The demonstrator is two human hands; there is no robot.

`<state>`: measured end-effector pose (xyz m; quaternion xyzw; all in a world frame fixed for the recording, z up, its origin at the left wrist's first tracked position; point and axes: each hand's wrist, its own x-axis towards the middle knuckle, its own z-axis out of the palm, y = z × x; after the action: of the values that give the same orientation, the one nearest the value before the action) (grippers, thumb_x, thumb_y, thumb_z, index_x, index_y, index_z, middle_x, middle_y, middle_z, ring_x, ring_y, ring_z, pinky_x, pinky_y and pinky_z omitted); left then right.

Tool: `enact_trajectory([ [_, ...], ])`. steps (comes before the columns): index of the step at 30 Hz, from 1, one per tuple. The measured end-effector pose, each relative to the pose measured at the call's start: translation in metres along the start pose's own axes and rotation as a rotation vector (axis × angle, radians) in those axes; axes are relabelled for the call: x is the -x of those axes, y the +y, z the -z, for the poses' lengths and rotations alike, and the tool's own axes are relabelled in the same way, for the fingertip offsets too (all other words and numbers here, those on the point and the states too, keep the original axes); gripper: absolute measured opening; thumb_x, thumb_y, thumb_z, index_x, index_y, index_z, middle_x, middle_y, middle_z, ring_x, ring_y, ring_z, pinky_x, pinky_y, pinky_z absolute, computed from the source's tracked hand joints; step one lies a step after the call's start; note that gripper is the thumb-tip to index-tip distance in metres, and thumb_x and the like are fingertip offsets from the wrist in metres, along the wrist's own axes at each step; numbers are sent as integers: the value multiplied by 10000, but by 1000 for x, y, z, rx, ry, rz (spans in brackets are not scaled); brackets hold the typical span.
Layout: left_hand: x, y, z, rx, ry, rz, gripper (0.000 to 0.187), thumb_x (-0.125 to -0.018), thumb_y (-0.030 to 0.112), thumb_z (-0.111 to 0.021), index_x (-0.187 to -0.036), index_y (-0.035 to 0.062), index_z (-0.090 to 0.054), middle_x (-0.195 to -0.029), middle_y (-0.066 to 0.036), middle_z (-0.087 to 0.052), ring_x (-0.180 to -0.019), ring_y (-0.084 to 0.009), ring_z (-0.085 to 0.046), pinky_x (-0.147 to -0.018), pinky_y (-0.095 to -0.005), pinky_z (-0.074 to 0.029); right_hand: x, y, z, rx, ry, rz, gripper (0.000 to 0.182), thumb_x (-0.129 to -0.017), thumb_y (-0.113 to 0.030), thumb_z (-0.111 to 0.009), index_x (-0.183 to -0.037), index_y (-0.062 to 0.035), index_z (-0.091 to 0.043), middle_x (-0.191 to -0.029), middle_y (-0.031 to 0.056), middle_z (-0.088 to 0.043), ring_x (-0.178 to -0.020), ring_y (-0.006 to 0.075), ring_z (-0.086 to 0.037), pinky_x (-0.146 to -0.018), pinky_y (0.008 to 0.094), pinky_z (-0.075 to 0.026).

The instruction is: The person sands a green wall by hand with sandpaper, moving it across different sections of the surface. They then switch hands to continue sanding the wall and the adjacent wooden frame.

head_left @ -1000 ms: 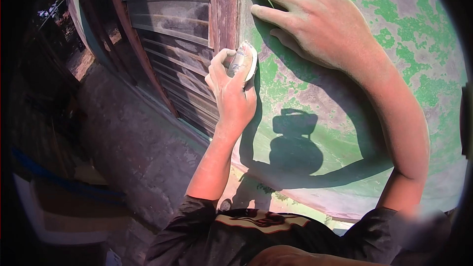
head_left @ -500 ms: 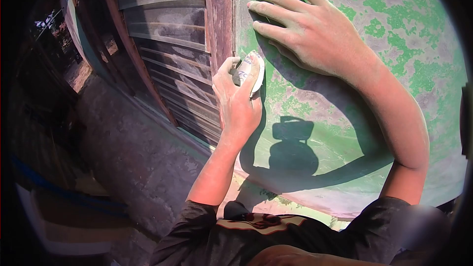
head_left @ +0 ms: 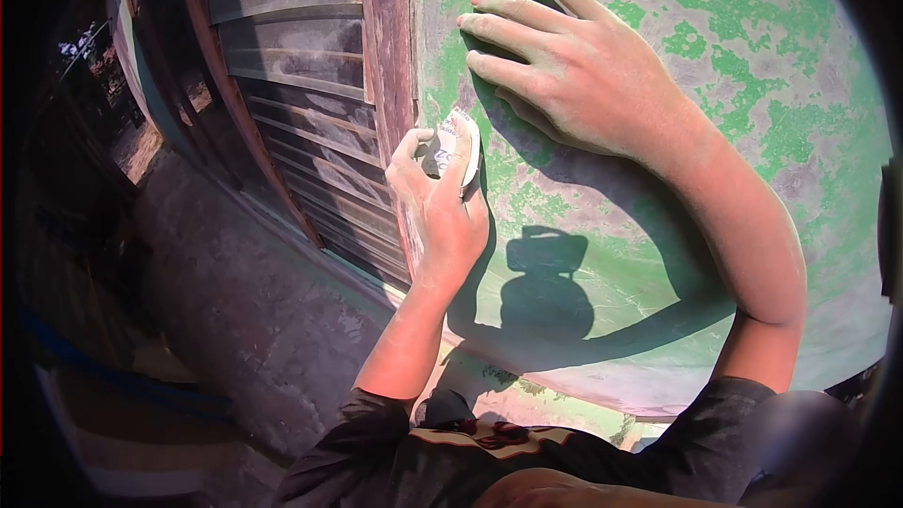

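My left hand [head_left: 442,221] is closed around a folded piece of sandpaper [head_left: 444,152], its pale printed backing showing beside the thumb. The sandpaper is against or very near the painted wall [head_left: 752,113], close to the window frame; its working face is hidden. Higher up and to the right, my right hand [head_left: 588,80] rests with fingers apart on the wall, holding nothing. Pale dust coats both hands. Patches of green paint and bare grey show across the wall surface.
A louvred window [head_left: 296,85] with a worn wooden frame [head_left: 388,47] stands just left of my left hand. Below it runs a rough grey ground strip [head_left: 235,292]. Shadows of my head and arms fall on the wall.
The view has shifted a little, moving the window and wall leftward. Against the wall, both hands sit slightly lower and further right, the left still gripping the sandpaper.
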<state>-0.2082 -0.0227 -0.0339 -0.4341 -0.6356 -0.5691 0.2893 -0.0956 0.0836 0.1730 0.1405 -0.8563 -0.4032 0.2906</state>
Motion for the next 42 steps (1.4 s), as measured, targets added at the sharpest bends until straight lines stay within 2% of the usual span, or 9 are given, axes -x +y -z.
enact_trajectory([
  [5,78,-3,-13,-11,-89,31,697,-785,-85,-739,-1461,81,-696,-1357,-245,-488,-1231,-433,-452,-1061,-526,-369,1,-1,4,0,-30,14,295,-930,-206,-680,-1200,-98,-730,-1432,77,-675,-1407,258,-588,-1205,461,-441],
  [12,-9,-8,-6,74,58,11,700,-797,-65,-731,-1482,66,-670,-1336,-225,-464,-1208,-417,-442,-1056,-519,-358,1,1,-1,-12,-11,19,297,-927,-214,-692,-1198,-98,-730,-1426,82,-676,-1403,264,-591,-1201,466,-445],
  [14,-10,-2,-5,20,70,20,649,-856,-65,-700,-1489,72,-667,-1310,-212,-446,-1181,-373,-439,-1071,-463,-378,-1,0,-4,20,120,29,174,-916,-213,-678,-1020,-99,-758,-1236,31,-720,-1301,200,-641,-1148,389,-464],
  [19,76,7,-21,84,-78,12,734,-769,-19,-743,-1488,121,-689,-1246,-219,-491,-1154,-415,-461,-1035,-508,-370,-1,-1,2,-8,-2,18,283,-927,-222,-708,-1181,-100,-730,-1413,86,-683,-1388,268,-600,-1178,461,-457],
  [23,35,-1,-13,-25,-47,31,724,-792,-40,-722,-1496,122,-680,-1168,-184,-500,-1109,-390,-466,-1000,-488,-382,-3,-2,-2,21,119,26,172,-924,-214,-670,-1018,-103,-760,-1227,34,-721,-1291,201,-643,-1141,391,-464],
  [29,-49,-19,2,-50,191,46,588,-854,-87,-688,-1426,52,-702,-1104,-158,-486,-1045,-354,-459,-950,-466,-397,-3,-1,-4,35,141,35,154,-927,-212,-657,-980,-103,-752,-1194,34,-718,-1268,202,-648,-1135,392,-467],
  [32,-6,-8,-8,11,56,-24,652,-852,-70,-705,-1488,69,-672,-1080,-158,-497,-1028,-352,-466,-929,-454,-399,-1,0,2,-11,0,29,270,-927,-215,-702,-1167,-96,-735,-1383,79,-695,-1373,256,-611,-1171,451,-462],
  [35,60,13,-13,101,-151,-17,733,-753,-41,-716,-1479,44,-666,-1073,-166,-519,-1030,-377,-499,-896,-491,-386,-1,0,5,-18,2,27,272,-921,-210,-700,-1165,-97,-738,-1371,78,-701,-1364,256,-619,-1164,444,-468],
  [42,-3,-19,-19,49,111,7,685,-821,-29,-679,-1503,17,-635,-1016,-144,-524,-966,-355,-516,-880,-473,-399,1,1,2,-42,28,27,270,-909,-209,-709,-1148,-90,-743,-1342,80,-713,-1335,257,-637,-1148,440,-480],
])
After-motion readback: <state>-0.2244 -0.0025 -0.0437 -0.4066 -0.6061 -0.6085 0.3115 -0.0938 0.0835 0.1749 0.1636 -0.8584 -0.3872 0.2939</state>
